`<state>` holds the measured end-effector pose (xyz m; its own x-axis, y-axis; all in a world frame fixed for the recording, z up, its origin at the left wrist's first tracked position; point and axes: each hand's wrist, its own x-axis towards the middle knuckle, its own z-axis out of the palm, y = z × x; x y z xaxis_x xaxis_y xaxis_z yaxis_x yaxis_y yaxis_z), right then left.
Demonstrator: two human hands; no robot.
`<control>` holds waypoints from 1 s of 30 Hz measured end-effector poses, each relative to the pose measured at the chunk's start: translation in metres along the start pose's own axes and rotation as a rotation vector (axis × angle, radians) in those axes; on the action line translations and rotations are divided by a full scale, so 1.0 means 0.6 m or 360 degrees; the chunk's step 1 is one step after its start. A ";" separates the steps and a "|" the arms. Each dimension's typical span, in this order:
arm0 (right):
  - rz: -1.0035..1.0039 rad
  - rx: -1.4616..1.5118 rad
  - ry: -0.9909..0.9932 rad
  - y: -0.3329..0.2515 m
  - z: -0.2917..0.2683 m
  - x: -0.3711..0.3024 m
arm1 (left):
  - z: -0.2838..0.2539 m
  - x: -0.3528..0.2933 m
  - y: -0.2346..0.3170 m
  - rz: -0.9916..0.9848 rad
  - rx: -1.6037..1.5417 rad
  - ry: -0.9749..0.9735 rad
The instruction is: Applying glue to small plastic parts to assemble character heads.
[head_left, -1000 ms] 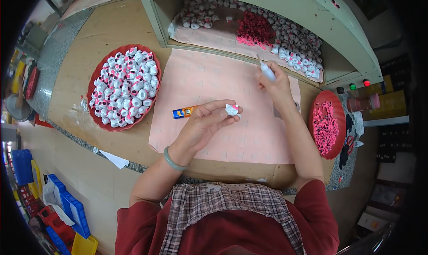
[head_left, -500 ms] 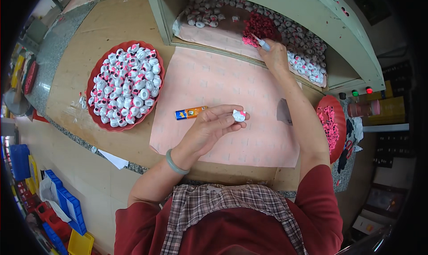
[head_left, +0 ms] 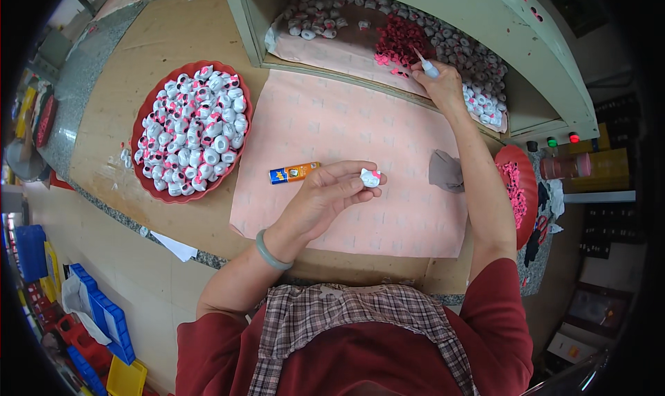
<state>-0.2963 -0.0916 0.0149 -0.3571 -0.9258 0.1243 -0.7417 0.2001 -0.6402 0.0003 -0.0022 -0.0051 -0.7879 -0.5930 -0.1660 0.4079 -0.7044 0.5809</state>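
Between the thumb and fingers of my left hand (head_left: 320, 196) is a small white cat-head piece (head_left: 370, 178) with a pink patch, held above the pink sheet (head_left: 305, 119). My right hand (head_left: 449, 91) reaches into the shelf opening with a small white squeeze bottle (head_left: 430, 68) in its grip, the thin nozzle pointing up and left. Just left of those fingertips a few pink-and-black bits (head_left: 400, 73) lie at the front edge of a heap of small pink pieces (head_left: 400, 41). Whether the right fingertips touch one of them is too small to tell.
A red scalloped bowl (head_left: 142, 181) full of white-and-pink pieces stands at left. An orange-and-blue tube (head_left: 294, 173) and a grey cloth (head_left: 445, 172) lie on the sheet. At right is a red dish (head_left: 530, 188) of pink bits. The green cabinet (head_left: 388, 5) overhangs rows of white pieces (head_left: 478, 64).
My right hand has shifted a little right and nearer, drawing the bottle's nozzle off the pink heap. Some pink bits now lie apart at its front edge. My left hand stays nearly still.
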 end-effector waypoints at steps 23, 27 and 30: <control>0.0219 0.1135 -0.0349 -0.058 -0.011 -0.182 | -0.005 0.004 -0.003 0.0062 -0.0010 0.0090; 0.0157 0.1232 -0.0386 -0.089 -0.023 -0.261 | 0.004 0.007 -0.006 0.0128 0.0156 0.0158; 0.0128 0.1242 -0.0427 -0.090 -0.018 -0.298 | 0.005 0.008 -0.012 0.0181 0.0362 0.0189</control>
<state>-0.1986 0.0664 0.0356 -0.1713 -0.9830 -0.0658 -0.0771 0.0800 -0.9938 -0.0079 0.0012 -0.0077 -0.6778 -0.7144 -0.1737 0.3661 -0.5328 0.7630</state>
